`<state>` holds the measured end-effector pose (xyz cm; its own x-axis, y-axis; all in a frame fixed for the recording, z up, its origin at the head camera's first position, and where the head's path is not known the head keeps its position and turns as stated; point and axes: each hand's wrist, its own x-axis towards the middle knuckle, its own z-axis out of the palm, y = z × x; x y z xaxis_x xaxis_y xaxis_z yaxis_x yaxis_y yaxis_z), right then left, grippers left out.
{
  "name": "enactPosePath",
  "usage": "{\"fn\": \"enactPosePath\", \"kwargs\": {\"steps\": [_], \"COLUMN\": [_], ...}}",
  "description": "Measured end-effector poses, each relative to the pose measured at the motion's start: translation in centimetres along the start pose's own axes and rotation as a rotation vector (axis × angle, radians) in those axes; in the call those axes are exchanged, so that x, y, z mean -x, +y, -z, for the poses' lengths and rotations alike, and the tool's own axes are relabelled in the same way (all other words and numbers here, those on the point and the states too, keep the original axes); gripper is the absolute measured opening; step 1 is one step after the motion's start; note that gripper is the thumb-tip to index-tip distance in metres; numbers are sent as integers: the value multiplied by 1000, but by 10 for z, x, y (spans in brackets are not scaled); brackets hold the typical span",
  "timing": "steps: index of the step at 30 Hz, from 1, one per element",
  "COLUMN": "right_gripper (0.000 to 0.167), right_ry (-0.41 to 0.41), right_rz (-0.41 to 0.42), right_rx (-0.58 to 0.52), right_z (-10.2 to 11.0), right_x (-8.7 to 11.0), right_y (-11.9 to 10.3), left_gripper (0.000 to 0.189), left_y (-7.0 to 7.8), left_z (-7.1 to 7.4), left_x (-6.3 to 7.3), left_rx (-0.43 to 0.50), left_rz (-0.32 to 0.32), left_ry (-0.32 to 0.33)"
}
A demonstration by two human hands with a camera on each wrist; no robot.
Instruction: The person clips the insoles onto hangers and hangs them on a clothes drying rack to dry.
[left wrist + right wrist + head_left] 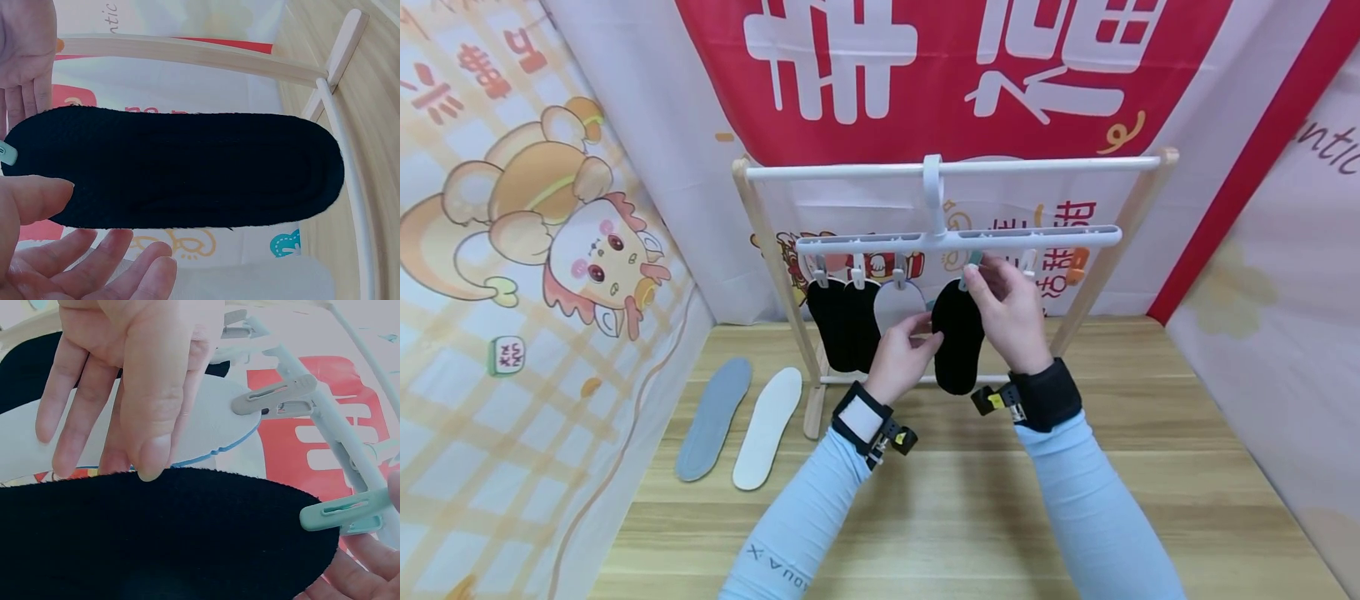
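A black insole (958, 350) hangs upright from a pale green clip (340, 511) on the white hanger (857, 243). My right hand (1011, 312) is up at that clip, thumb on its outer end and fingers reaching behind the insole's top. Beside the insole's left edge is my left hand (906, 358), its fingers loosely extended. In the left wrist view the left thumb (44, 199) overlaps the insole's face near the clipped end, and the other fingertips lie right at its edge. Left of it, a white insole (897, 302) with a blue edge hangs from a grey clip (275, 397).
More black insoles (838, 329) hang at the hanger's left end. The hanger hooks over the top bar (835, 172) of a wooden-legged rack (775, 267). On the table (1120, 433) at left lie a grey insole (715, 421) and a white insole (767, 429). Printed cloth surrounds the table.
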<state>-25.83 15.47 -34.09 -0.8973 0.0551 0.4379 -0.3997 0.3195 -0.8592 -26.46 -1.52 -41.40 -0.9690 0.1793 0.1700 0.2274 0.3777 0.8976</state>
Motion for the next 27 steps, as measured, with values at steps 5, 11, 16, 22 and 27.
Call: {"fn": "enactPosePath", "kwargs": {"steps": [5,11,16,22,27], "right_gripper": [49,50,51,49,49], "right_ry": [-3,-17,-18,-13,-4], "right_rz": [3,-16,-33,-22,-45], "right_rx": [-2,2,9,21,26], "right_z": [1,4,7,10,15], "right_x": [2,4,8,16,24], "right_y": [3,9,16,26,38], "left_gripper": [39,42,41,38,39], "left_y": [-1,-4,-5,-11,-20], "left_z": [-1,-2,0,3,9], "left_x": [1,2,7,14,25], "left_rx": [8,17,18,7,11], "left_rz": [-4,4,10,-19,2], "left_ry": [-12,-25,-25,-19,-26]}}
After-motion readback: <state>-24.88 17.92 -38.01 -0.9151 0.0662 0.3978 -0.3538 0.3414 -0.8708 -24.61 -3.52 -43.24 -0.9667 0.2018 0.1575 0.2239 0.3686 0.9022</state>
